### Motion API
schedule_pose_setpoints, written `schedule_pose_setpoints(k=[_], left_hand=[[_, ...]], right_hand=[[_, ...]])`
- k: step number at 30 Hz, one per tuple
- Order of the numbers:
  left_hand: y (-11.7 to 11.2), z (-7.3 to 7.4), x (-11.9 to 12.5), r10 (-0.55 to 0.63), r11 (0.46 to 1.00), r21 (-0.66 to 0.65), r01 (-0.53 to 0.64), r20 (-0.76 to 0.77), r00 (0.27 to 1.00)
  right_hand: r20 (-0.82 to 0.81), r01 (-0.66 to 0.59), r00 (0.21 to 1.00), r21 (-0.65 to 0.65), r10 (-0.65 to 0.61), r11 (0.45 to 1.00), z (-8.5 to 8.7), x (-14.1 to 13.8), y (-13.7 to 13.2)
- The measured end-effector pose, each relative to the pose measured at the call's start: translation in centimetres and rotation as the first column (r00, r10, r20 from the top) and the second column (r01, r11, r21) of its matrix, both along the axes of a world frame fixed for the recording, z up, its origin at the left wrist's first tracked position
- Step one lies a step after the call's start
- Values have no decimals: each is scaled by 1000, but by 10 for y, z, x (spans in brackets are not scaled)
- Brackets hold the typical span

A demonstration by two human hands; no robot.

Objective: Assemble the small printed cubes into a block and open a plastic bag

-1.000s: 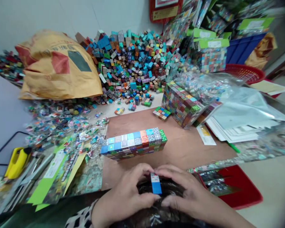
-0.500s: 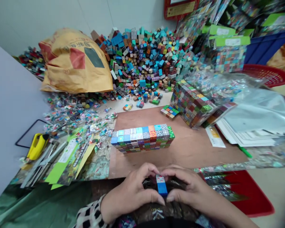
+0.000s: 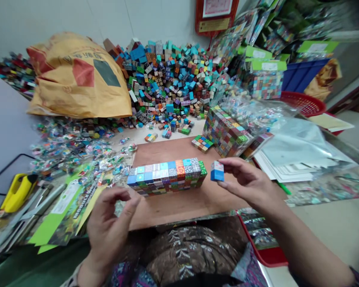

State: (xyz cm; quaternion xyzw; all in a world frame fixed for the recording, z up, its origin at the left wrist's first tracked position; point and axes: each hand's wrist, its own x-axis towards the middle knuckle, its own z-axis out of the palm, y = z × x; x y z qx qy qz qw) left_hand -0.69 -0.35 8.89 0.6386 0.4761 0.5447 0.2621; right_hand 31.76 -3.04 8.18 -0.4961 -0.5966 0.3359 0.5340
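My right hand [image 3: 251, 183] pinches a small blue and white printed block [image 3: 217, 172] between thumb and fingertips, at the right end of a long row of cube blocks [image 3: 167, 177]. Beside the row's left end, my left hand [image 3: 112, 219] is curled with thumb and fingers apart, and no object shows in it. The row is made of many printed cubes, with blue, white, orange, grey and green tops, and stands on a brown board [image 3: 167, 211]. Behind it lies a small flat group of joined blocks [image 3: 202, 143].
A large block stack [image 3: 227, 133] stands at the board's back right. Loose blocks [image 3: 170, 79] are heaped along the wall beside a yellow sack [image 3: 77, 79]. Small bagged pieces, green cards [image 3: 58, 207] and a yellow-handled tool [image 3: 18, 193] lie left. Plastic sleeves [image 3: 293, 143] lie right.
My hands, which were together around the block near my lap, have parted. The right hand has carried the block forward and right to the row's end; the left has moved left without it.
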Motion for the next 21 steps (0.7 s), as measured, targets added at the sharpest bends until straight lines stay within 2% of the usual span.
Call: schedule_pose_setpoints(k=[2, 4, 8, 12, 17, 21], left_hand=[[13, 1, -8, 88, 996, -28, -87, 30, 996], [25, 0, -15, 106, 993, -55, -104, 27, 994], [43, -8, -23, -12, 990, -142, 19, 49, 999], [52, -15, -22, -125, 964, -225, 139, 78, 989], [58, -15, -18, -207, 931, -287, 227, 99, 973], [59, -12, -15, -248, 911, -319, 263, 88, 965]], right_hand=[[57, -15, 998, -18, 16, 1000, 1, 7, 15], [100, -51, 994, -43, 55, 998, -1, 9, 27], [158, -78, 984, -63, 87, 995, -3, 8, 39], [188, -117, 974, -65, 127, 991, -2, 8, 45], [262, -147, 951, -86, 165, 985, -2, 10, 47], [382, -154, 914, 23, 133, 988, 2, 6, 45]])
